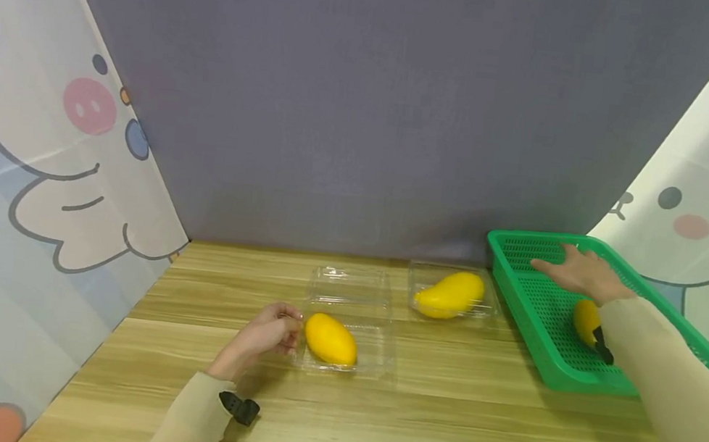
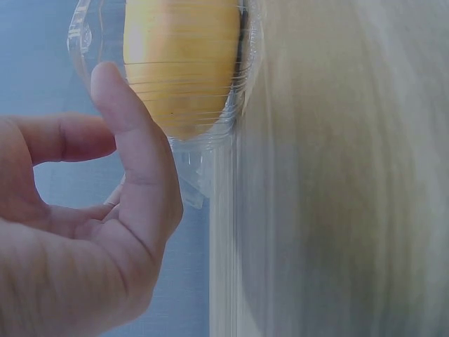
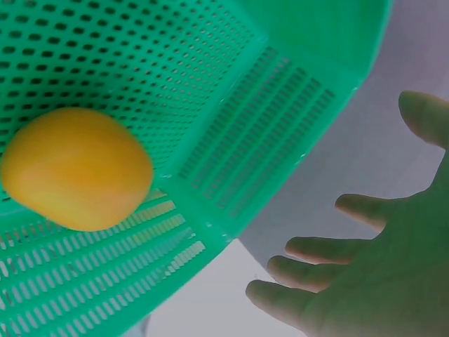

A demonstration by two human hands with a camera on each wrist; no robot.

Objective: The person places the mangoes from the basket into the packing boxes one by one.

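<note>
A yellow mango (image 1: 331,339) lies in the base of a clear plastic clamshell box (image 1: 372,351), whose lid stands open toward the back. Beside the box's left edge is my left hand (image 1: 266,333), fingers loosely bent; in the left wrist view its thumb (image 2: 130,126) overlaps the box's rim. My right hand (image 1: 582,274) reaches over the far part of a green plastic basket (image 1: 523,320), fingers spread and holding nothing. Another mango (image 3: 77,168) rests inside that basket, partly hidden by the right sleeve in the head view.
Near the back of the wooden table (image 1: 437,420), a second clear box (image 1: 417,275) holds a mango (image 1: 451,295), left of the basket. A grey panel (image 1: 354,104) rises behind the table. Cartoon-printed sheets (image 1: 44,120) hang at both sides.
</note>
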